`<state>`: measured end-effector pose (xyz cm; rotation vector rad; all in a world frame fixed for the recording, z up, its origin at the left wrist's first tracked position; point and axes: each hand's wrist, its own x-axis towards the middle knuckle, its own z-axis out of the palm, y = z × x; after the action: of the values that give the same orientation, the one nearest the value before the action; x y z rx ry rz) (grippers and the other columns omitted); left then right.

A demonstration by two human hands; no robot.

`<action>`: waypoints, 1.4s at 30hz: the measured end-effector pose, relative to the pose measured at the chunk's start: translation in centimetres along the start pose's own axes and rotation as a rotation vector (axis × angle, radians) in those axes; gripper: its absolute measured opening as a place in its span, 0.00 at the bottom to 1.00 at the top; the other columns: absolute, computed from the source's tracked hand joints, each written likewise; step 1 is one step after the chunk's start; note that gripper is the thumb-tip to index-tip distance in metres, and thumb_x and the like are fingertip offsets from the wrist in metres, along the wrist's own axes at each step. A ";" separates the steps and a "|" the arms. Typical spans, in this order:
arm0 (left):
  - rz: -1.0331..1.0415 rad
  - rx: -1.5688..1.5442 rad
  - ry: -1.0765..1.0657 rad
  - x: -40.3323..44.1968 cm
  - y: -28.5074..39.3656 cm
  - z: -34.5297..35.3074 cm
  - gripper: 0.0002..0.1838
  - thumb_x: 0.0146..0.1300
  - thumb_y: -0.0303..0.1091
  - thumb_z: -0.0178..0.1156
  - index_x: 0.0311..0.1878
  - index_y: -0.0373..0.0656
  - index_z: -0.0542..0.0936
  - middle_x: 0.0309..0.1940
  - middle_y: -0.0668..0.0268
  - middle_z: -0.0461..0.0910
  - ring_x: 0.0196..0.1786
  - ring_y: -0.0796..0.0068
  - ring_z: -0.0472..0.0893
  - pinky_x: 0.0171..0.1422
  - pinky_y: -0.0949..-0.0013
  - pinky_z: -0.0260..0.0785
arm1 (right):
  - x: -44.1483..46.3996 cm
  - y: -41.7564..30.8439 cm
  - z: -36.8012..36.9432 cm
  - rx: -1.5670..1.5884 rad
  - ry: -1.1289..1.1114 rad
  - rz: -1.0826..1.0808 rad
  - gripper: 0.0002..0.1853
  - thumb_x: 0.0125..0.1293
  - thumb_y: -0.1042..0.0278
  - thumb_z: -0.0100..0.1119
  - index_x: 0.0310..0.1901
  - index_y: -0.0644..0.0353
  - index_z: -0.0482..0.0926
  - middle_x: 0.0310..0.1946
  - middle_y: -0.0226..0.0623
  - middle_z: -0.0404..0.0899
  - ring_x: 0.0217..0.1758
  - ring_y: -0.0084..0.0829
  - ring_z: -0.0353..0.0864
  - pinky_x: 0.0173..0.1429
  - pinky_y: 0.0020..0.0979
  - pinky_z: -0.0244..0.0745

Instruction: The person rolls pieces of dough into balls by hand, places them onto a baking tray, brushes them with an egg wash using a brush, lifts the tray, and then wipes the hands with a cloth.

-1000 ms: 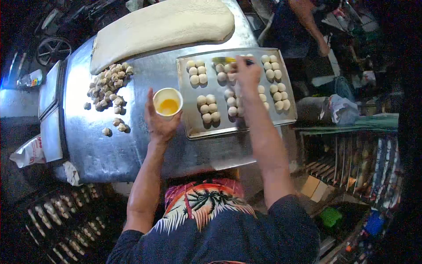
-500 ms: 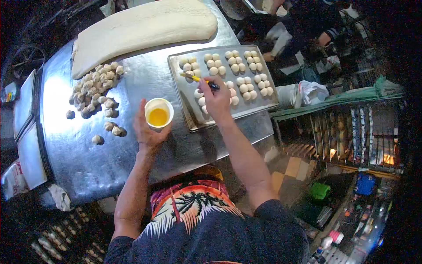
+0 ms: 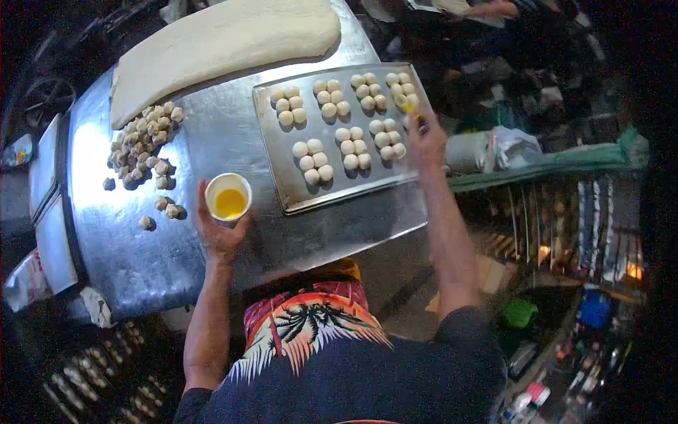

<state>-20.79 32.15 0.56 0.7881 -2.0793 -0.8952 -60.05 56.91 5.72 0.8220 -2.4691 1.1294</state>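
Note:
My left hand (image 3: 223, 237) is wrapped round a white cup (image 3: 228, 197) with yellow liquid in it, over the metal table. My right hand (image 3: 428, 141) grips a brush (image 3: 412, 109) with a yellow part and a dark handle, blurred by motion. Its tip is over the dough balls (image 3: 402, 88) at the back right of the metal tray (image 3: 282, 201). Several groups of pale dough balls sit in two rows on this tray. My right hand and forearm hide part of the tray's right end.
A thick dough slab (image 3: 226, 49) lies along the table's back. Small dough pieces (image 3: 141, 145) are heaped at left. Another person's arm (image 3: 494, 10) shows at the top right. Racks (image 3: 558, 226) stand at right, and a wrapped bundle (image 3: 512, 147) lies beyond the tray.
My right hand and the brush have swung from the tray's left part to its back right corner. My left hand and the cup appear lower and further left; the view has shifted too.

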 end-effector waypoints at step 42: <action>0.094 0.203 -0.223 3.9 5.0 4.8 0.62 0.48 0.44 0.83 0.84 0.44 0.57 0.70 0.53 0.75 0.72 0.48 0.73 0.77 0.44 0.60 | -9.5 -11.0 4.8 1.075 -0.198 0.915 0.09 0.72 0.64 0.68 0.44 0.60 0.81 0.28 0.38 0.85 0.26 0.32 0.85 0.28 0.29 0.75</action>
<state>-27.99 33.70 3.60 0.7139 -2.4107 -0.7578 -45.93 51.01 4.52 -0.1298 -2.2622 2.9090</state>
